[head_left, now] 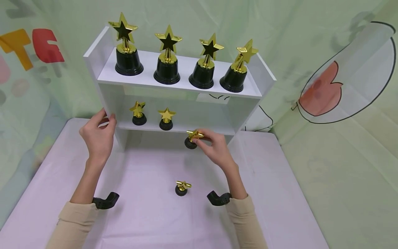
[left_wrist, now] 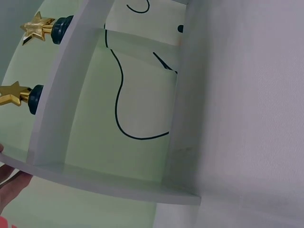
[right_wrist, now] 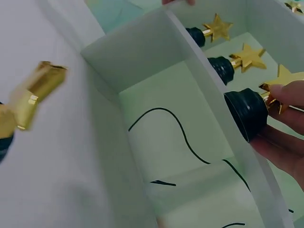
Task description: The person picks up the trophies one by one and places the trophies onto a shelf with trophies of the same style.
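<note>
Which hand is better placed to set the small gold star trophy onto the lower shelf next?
The right hand: it already pinches the small gold star trophy with a black base just below the white shelf unit's lower shelf. The left hand holds the unit's left side.

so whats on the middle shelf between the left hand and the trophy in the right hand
Two small star trophies stand on the middle shelf, between the left hand gripping the shelf unit's side and the small trophy the right hand pinches. The head view shows it.
</note>
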A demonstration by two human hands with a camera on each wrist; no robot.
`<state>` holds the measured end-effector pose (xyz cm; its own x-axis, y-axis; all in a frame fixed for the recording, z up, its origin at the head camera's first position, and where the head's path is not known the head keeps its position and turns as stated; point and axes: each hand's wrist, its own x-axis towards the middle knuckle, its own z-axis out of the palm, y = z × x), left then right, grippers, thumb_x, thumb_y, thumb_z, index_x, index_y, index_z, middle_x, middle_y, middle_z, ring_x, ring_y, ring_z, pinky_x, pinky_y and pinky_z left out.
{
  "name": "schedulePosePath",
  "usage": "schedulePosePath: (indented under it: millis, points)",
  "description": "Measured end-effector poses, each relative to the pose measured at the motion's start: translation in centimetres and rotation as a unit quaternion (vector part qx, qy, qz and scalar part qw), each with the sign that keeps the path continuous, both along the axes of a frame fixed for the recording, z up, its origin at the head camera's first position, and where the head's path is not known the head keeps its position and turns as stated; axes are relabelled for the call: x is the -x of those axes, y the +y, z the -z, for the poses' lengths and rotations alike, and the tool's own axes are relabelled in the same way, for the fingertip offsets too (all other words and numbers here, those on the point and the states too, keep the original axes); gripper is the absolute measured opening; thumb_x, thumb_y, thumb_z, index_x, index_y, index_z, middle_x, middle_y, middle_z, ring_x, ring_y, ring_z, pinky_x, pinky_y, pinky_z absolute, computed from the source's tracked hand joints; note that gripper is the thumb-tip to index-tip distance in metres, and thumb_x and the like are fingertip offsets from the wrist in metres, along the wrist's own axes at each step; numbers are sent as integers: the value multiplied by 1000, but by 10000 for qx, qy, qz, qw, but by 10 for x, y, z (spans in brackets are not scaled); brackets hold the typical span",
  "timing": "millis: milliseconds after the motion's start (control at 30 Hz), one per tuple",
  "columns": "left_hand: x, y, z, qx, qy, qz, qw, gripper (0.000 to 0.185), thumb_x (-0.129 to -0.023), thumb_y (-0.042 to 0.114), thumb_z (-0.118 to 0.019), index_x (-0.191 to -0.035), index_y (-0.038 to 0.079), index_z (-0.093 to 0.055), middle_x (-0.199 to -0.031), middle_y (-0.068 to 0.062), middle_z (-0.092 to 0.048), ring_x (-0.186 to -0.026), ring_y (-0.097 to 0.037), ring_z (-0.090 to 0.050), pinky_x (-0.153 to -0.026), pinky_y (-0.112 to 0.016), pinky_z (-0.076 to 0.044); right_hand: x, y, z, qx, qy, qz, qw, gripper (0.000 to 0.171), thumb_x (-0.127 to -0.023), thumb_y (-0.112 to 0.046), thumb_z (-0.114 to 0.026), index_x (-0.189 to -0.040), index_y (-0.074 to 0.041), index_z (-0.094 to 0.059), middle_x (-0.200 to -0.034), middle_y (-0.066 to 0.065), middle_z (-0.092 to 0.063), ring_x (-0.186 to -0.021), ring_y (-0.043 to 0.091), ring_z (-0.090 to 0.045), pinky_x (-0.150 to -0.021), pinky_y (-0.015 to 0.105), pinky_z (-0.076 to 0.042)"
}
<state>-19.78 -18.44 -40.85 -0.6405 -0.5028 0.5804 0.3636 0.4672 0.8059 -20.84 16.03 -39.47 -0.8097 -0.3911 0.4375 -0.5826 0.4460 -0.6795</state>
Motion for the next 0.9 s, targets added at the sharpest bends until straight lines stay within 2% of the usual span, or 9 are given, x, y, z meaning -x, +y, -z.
schedulePosePath:
  millis: [133, 433, 667, 900]
  points:
    - [-1, 0, 0, 18, -5, 52, 10000, 29, -95, 4, -69, -122, 8, -77, -112, -13, -78, -83, 12, -62, -73, -2, -48, 15, 0, -13, -37, -530, -13, 9986, 24, -93, -4, -73, -115, 6, -71, -108, 20, -74, -101, 33, -73, -92, 43, -61]
    - [-1, 0, -1, 48, 60, 62, 10000, 28, -95, 3, -68, -121, 5, -77, -110, -15, -78, -83, 13, -61, -73, -2, -48, 37, -8, -36, -321, -777, -96, 9964, 26, -94, -12, -74, -116, 2, -73, -108, 15, -74, -99, 28, -72, -95, 42, -60]
    - [-2, 0, 1, 154, 6, 114, 9998, 30, -95, 1, -65, -124, 4, -75, -113, -16, -77, -85, 14, -61, -74, -2, -49, 56, -15, -42, -548, -1100, -123, 9923, 30, -95, -14, -73, -120, 2, -71, -113, 16, -73, -103, 29, -71, -97, 43, -59]
    - [-2, -1, 1, 176, 51, 100, 9998, 31, -95, 1, -65, -124, 4, -75, -113, -17, -77, -86, 15, -61, -74, -2, -49, 65, -18, -40, -560, -1322, -148, 9895, 31, -95, -15, -71, -122, 1, -70, -114, 16, -72, -104, 29, -71, -97, 43, -59]
